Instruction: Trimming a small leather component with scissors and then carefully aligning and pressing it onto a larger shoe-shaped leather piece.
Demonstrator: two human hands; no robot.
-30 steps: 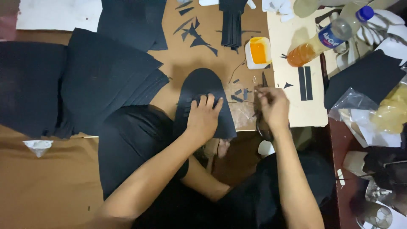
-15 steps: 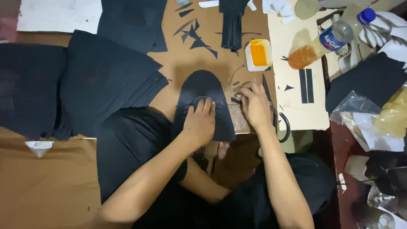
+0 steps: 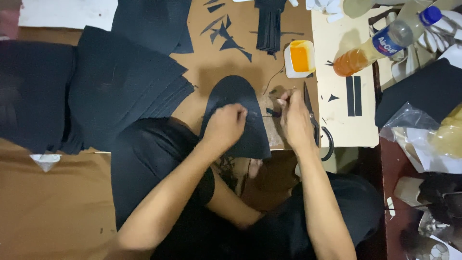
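Both hands at dark rounded piece on brown tabletop [image 3: 231, 62].

Left hand [image 3: 225, 126] resting on black dome-shaped piece [image 3: 231, 98], fingers curled together and pressing it flat near its right edge. Right hand [image 3: 294, 120] just beside that edge, fingertips pinched shut on small dark strip [image 3: 273, 112]. Piece lying at tabletop's near edge, rounded end pointing away, lower end overhanging toward lap. Black scissors [image 3: 317, 127] lying just right of right hand, touching its outer side or nearly; cannot tell which. Small tray of orange glue [image 3: 299, 58] beyond hands. Bottle of orange liquid [image 3: 373, 48] on its side, far right. Stack of black sheets [image 3: 115, 86] to left. 2 black strips [image 3: 354, 95] on pale board [image 3: 344, 125].
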